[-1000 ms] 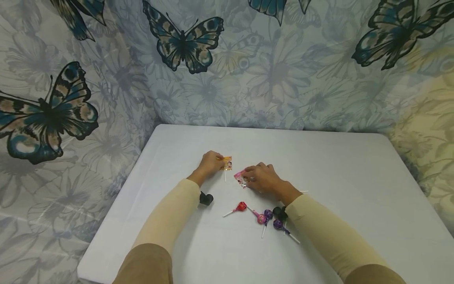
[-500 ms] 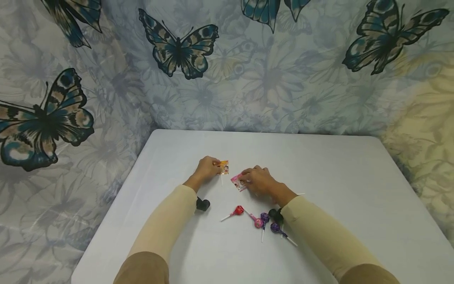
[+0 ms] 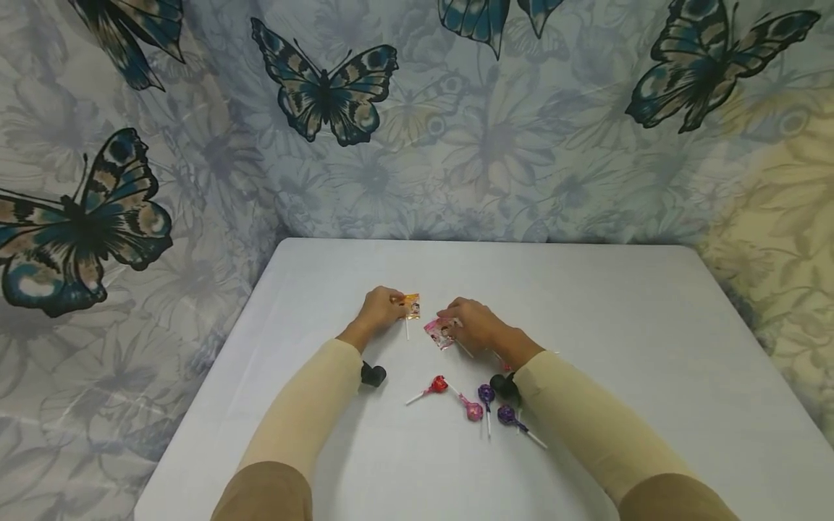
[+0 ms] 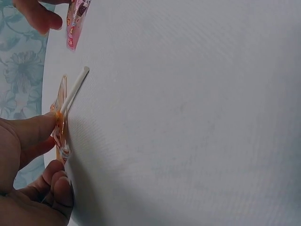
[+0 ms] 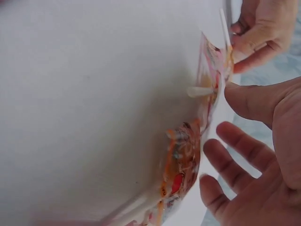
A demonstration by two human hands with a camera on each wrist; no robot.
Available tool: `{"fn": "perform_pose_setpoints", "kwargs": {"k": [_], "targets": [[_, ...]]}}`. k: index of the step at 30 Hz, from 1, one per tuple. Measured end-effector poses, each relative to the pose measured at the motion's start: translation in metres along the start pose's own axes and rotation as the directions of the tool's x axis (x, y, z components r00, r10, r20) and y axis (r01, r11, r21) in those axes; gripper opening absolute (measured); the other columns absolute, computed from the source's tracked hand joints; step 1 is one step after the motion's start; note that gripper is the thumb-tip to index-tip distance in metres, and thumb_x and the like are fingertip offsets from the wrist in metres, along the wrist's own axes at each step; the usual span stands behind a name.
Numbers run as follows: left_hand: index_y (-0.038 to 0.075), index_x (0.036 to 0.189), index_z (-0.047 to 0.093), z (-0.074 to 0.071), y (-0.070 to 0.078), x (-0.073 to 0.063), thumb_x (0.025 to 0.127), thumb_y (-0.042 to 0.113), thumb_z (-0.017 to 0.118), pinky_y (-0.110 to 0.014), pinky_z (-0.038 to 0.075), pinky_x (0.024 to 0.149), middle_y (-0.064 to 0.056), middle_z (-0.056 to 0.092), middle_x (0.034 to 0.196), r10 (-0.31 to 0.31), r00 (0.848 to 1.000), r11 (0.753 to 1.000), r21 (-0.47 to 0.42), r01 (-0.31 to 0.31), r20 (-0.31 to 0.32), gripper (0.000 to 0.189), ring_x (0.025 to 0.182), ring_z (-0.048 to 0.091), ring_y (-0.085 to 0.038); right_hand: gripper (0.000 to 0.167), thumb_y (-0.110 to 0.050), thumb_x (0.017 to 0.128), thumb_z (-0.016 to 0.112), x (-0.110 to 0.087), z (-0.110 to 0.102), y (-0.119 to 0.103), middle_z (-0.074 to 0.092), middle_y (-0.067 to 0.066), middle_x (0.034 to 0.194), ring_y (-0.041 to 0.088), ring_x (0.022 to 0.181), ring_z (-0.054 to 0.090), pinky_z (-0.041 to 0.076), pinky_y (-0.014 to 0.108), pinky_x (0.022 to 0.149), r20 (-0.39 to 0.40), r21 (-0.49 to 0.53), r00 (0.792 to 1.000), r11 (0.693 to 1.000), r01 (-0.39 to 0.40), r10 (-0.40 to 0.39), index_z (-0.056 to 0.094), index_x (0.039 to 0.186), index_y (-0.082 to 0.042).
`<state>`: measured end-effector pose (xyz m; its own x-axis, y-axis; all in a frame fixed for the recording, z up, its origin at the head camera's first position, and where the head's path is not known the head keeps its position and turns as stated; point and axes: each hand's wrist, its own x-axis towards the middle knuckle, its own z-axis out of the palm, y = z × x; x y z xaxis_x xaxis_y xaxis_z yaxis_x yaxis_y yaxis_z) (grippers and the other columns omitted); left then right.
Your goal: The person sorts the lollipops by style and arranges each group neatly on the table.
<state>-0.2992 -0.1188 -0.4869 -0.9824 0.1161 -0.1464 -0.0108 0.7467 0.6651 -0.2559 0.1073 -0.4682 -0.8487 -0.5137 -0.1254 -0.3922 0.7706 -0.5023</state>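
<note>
Left hand [image 3: 381, 307] pinches the orange packet [image 3: 413, 306] between thumb and fingers, on the far half of the white table [image 3: 586, 289]. White stick [image 4: 75, 89] pokes out of that packet's side; left wrist view shows it angled away from the thumb. Packet is a flat, shiny printed wrapper; can't tell what's inside.

Right hand [image 3: 478, 323] grips nothing visible: fingers spread and loosely bent, thumb just beside the pink packet [image 3: 439, 333], contact unclear. Pink packet sits between the hands, right of the orange one and apart from it in head view. Short white stick [image 5: 201, 92] shows against it in right wrist view; contents hidden. Below, by the right fingertips, another orange-red packet [image 5: 181, 165], clear and printed, blurred, contents can't be made out.

Nearer the person, loose round lollipops, each head wrapped: red lollipop [image 3: 439, 384] leftmost, pink lollipop [image 3: 474, 412], then two purple ones, the upper purple lollipop [image 3: 486, 393] just beside the pink, the lower purple lollipop [image 3: 506, 414] near the right wrist camera [image 3: 504, 387]. Left wrist camera [image 3: 373, 375] hangs under the left cuff. Butterfly-print cloth [image 3: 508, 159] behind.
</note>
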Motion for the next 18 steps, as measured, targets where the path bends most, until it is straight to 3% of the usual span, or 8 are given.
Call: {"fn": "perform_pose_setpoints", "kwargs": {"k": [5,9,14,18], "targets": [[0.006,0.118,0.069,0.002,0.001,0.001,0.088,0.018,0.072,-0.04,0.037,0.1,-0.012,0.06,0.123,0.0,1.0,1.0,0.0,0.0,0.008,0.033,0.114,0.051,-0.026,0.043,-0.015,0.092,0.065,0.003,-0.001,0.003,0.051,0.016,0.127,0.035,0.119,0.048,0.037,0.05,0.099,0.03,0.032,0.999,0.998,-0.047,0.046,0.058,0.135,-0.01],[0.006,0.119,0.069,0.002,0.0,0.001,0.088,0.019,0.072,-0.04,0.036,0.101,-0.012,0.059,0.125,-0.006,1.0,1.0,-0.001,0.006,-0.001,0.033,0.12,0.049,-0.027,0.047,-0.015,0.091,0.067,0.007,0.0,0.005,0.05,0.015,0.126,0.032,0.114,0.05,0.04,0.048,0.097,0.049,0.038,0.997,0.997,-0.06,0.058,0.056,0.136,-0.01],[0.005,0.119,0.069,0.001,-0.001,-0.001,0.088,0.018,0.073,-0.041,0.036,0.101,-0.013,0.059,0.126,-0.006,1.0,1.0,-0.01,0.006,-0.001,0.033,0.122,0.048,-0.028,0.043,-0.014,0.089,0.068,0.012,0.001,0.005,0.052,0.014,0.114,0.026,0.098,0.053,0.044,0.042,0.088,0.065,-0.015,0.997,0.999,-0.044,0.045,0.061,0.13,-0.007],[0.005,0.119,0.069,0.0,-0.002,-0.001,0.088,0.018,0.073,-0.041,0.036,0.101,-0.013,0.059,0.125,0.002,1.0,1.0,-0.007,-0.002,0.007,0.034,0.12,0.049,-0.028,0.041,-0.013,0.088,0.068,0.014,-0.001,0.002,0.055,0.011,0.106,0.024,0.093,0.053,0.045,0.041,0.086,0.092,-0.016,0.993,0.997,-0.077,0.078,0.061,0.128,-0.008]]}}
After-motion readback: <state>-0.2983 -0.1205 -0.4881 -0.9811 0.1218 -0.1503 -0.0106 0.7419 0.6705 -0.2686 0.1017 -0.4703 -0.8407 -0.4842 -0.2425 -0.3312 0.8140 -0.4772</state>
